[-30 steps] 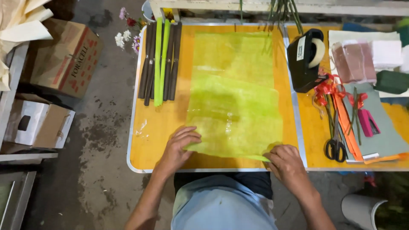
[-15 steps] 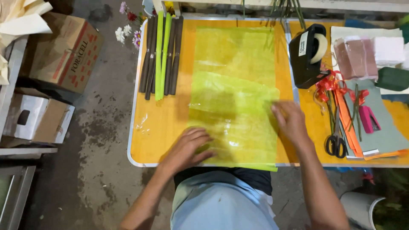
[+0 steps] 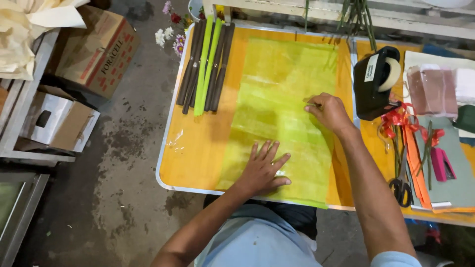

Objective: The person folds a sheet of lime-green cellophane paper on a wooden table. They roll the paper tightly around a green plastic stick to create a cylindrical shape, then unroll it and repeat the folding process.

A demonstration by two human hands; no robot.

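Observation:
A stack of translucent lime-green wrapping sheets [image 3: 282, 74] lies lengthwise on the orange table [image 3: 198, 148]. My left hand [image 3: 262, 167] presses flat on the near part of the sheets, fingers spread. My right hand [image 3: 330, 112] sits higher up near the sheets' right side, with thumb and fingers pinched on the top green sheet. The near edge of the sheets hangs a little over the table's front rim.
Dark and green rolled sticks [image 3: 207, 64] lie at the table's far left. A black tape dispenser [image 3: 377, 81], red ribbon [image 3: 398, 118], scissors [image 3: 401, 188], a pink stapler [image 3: 440, 164] and paper stacks sit to the right. Cardboard boxes [image 3: 96, 49] stand on the floor at left.
My right hand has moved from the near right corner of the sheets up toward their middle right and pinched the top sheet. My left hand shifted right and flattened on the near part.

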